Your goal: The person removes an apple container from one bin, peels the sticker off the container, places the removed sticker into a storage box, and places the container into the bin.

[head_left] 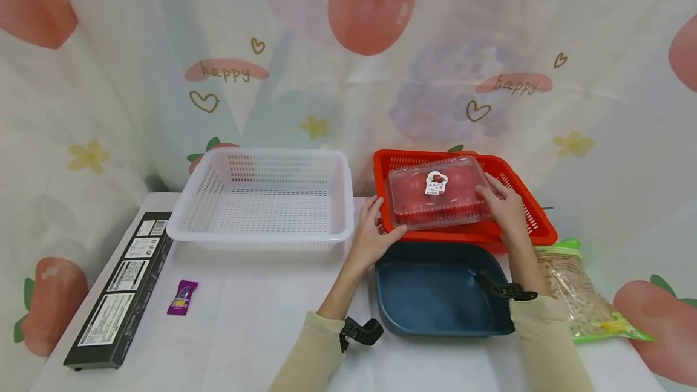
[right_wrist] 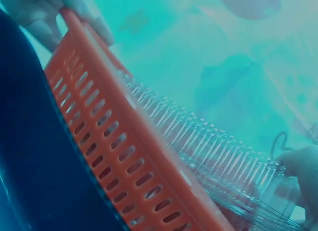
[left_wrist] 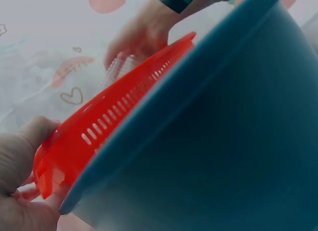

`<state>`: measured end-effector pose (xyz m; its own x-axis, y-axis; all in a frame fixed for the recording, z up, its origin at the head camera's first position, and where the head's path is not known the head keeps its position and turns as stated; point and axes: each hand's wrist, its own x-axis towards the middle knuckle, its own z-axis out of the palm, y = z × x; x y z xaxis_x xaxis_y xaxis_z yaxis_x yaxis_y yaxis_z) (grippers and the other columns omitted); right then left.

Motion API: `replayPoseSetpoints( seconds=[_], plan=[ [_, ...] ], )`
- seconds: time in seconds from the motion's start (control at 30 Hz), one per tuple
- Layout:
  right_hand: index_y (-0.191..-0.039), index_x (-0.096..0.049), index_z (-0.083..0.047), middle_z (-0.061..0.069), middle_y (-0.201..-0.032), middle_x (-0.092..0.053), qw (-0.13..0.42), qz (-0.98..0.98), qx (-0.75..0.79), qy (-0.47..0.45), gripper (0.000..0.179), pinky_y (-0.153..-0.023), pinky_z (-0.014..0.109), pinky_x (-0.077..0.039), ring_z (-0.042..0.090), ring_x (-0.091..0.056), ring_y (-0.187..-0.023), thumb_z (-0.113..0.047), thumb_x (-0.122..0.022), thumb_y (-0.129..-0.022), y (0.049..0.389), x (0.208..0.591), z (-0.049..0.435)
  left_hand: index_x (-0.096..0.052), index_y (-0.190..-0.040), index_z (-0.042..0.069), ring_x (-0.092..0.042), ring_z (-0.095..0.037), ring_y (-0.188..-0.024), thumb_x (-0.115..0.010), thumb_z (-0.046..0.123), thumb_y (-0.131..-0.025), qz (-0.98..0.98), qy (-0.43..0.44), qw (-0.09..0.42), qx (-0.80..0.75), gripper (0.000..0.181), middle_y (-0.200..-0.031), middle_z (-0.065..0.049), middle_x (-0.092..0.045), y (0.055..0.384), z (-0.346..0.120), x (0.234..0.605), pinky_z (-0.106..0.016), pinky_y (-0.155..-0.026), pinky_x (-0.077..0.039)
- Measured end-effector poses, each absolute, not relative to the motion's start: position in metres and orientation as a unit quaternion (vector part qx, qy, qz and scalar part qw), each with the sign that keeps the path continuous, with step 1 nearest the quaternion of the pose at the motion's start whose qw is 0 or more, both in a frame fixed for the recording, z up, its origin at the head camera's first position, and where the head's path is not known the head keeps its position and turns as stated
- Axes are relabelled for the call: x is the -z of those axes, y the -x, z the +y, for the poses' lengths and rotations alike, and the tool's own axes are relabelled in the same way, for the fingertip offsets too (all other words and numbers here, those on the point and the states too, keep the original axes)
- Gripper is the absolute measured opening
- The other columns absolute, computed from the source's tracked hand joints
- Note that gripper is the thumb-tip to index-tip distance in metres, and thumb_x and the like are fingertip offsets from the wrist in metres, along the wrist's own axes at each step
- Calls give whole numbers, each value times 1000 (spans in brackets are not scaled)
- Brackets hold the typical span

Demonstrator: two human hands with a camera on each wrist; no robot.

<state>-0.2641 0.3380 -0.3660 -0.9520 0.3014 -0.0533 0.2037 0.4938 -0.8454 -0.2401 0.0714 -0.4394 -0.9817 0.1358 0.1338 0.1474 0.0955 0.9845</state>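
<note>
A clear plastic box [head_left: 457, 192] with red contents and a white label sits tilted in the red basket [head_left: 536, 222], partly above its rim. My left hand [head_left: 371, 239] grips the basket's front left corner. In the left wrist view, the thumb and fingers of that hand [left_wrist: 22, 176] lie on both sides of the red rim [left_wrist: 74, 141]. At the box's right end, my right hand [head_left: 507, 210] holds its edge. The right wrist view shows the box's ridged side [right_wrist: 213, 151] reaching past the basket wall [right_wrist: 119, 141], with the right hand [right_wrist: 302, 174] at its end.
A dark blue basin [head_left: 443, 295] stands in front of the red basket. To the left is a white basket [head_left: 261, 238]. Farther left lie a purple wrapped packet [head_left: 182, 297] and a long black box [head_left: 122, 286]. A bag of brownish food [head_left: 577, 289] lies at the right.
</note>
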Motion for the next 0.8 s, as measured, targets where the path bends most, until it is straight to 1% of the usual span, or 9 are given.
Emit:
replayPoseSetpoints(
  seconds=[0.1, 0.23, 0.43, 0.57, 0.8],
  plan=[
    [-154, -23, -25, 19, -157, -28, 52, -868, -477, 132, 71, -64, 7, -45, 33, -37, -127, -52, -51, -95, 260, 366, 338, -30, -152, 17, -49, -27, -128, -75, 31, -82, -740, 95, 4, 666, 84, -158, 0, -25, 240, 71, 439, -39, -99, -51],
    [-155, -20, -25, 20, -157, -28, 55, -873, -471, 115, 73, -63, 8, -47, 34, -40, -124, -50, -52, -95, 253, 367, 340, -29, -152, 17, -48, -27, -128, -75, 32, -82, -741, 96, 2, 664, 85, -158, 0, -25, 240, 71, 438, -39, -99, -51],
    [-155, -23, -26, 22, -154, -30, 58, -863, -490, 106, 73, -64, 12, -52, 22, -45, -111, -50, -55, -94, 250, 372, 343, -30, -152, 15, -50, -29, -127, -75, 30, -83, -743, 100, 8, 662, 84, -157, -3, -27, 240, 69, 438, -40, -98, -52],
    [-154, -25, -29, 21, -153, -31, 58, -857, -500, 108, 73, -66, 14, -54, 14, -48, -101, -53, -55, -93, 247, 372, 348, -31, -152, 13, -50, -30, -127, -74, 28, -84, -737, 105, 3, 668, 82, -157, -4, -26, 242, 70, 439, -40, -100, -51],
    [-154, -23, -26, 24, -154, -29, 44, -862, -494, 109, 74, -67, 11, -52, 8, -47, -96, -54, -54, -93, 241, 369, 351, -30, -152, 15, -49, -29, -128, -74, 31, -84, -737, 102, 0, 668, 83, -158, -2, -25, 242, 70, 439, -40, -100, -50]
  ],
)
